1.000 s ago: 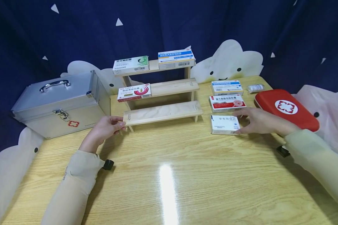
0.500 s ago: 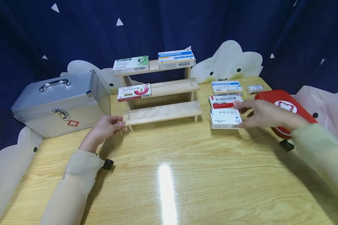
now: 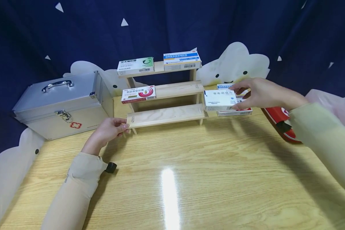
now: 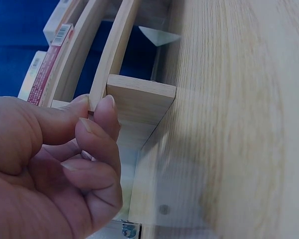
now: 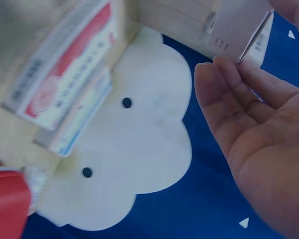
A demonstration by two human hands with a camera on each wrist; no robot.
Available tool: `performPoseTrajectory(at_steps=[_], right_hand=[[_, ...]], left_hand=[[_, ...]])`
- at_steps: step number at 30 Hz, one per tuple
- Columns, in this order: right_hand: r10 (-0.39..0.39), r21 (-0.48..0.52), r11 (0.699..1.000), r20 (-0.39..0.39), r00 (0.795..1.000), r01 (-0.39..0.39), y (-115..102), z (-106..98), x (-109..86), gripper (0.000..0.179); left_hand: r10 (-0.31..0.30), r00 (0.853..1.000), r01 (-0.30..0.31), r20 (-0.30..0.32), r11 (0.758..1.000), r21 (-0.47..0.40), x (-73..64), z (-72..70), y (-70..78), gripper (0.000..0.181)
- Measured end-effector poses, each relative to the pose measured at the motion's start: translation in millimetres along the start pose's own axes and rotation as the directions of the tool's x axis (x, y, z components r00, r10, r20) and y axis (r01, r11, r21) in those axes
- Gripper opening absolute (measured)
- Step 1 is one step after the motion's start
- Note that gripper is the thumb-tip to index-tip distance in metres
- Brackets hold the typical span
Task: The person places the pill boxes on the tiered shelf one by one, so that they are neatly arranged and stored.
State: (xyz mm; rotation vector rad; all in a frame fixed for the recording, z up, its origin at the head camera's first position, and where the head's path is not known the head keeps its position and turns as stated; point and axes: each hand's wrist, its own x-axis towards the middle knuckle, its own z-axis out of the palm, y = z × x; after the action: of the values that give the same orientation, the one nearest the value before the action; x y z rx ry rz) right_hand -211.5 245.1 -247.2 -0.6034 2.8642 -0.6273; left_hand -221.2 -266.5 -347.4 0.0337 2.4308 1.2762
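Observation:
My right hand (image 3: 258, 92) pinches a white medicine box (image 3: 219, 99) by its right end, holding it in the air beside the right end of a three-tier wooden rack (image 3: 166, 115). In the right wrist view the same white box (image 5: 236, 30) sits at the fingertips. With thumb and forefinger my left hand (image 3: 109, 131) pinches the left end of the rack's lowest shelf; the left wrist view shows this grip at the shelf's end (image 4: 139, 92). A green-white box (image 3: 135, 66) and a blue-white box (image 3: 182, 60) lie on the top shelf, a red-white box (image 3: 138, 94) on the middle one.
Behind my right hand, a red-white box (image 5: 65, 69) and a blue-white box (image 5: 79, 112) lie on the table, partly hidden in the head view. A red first-aid case (image 3: 279, 123) is at the right. A silver metal case (image 3: 63, 105) stands left of the rack.
My right hand has lifted the white box off the table and carried it up and left toward the rack. The left hand has stayed at the lowest shelf's end.

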Motion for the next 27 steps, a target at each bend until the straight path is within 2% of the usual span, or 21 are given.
performPoseTrajectory(at_steps=[9,18,27], right_hand=[[-0.071,-0.037,0.997,-0.028,0.997,0.070,-26.6,-9.9,42.5,0.072],[-0.031,-0.001,1.000,0.012,0.999,0.031,-43.1,-7.4,79.6,0.082],[-0.031,0.060,0.998,0.034,0.999,0.028,-47.1,2.6,104.9,0.080]], left_hand=[[0.003,1.000,-0.003,-0.006,1.000,-0.010,-0.2,-0.1,-1.1,0.038],[0.017,1.000,-0.017,0.003,1.000,-0.015,1.2,0.5,-0.7,0.038],[0.005,1.000,-0.005,-0.006,1.000,-0.029,1.3,0.3,-1.3,0.038]])
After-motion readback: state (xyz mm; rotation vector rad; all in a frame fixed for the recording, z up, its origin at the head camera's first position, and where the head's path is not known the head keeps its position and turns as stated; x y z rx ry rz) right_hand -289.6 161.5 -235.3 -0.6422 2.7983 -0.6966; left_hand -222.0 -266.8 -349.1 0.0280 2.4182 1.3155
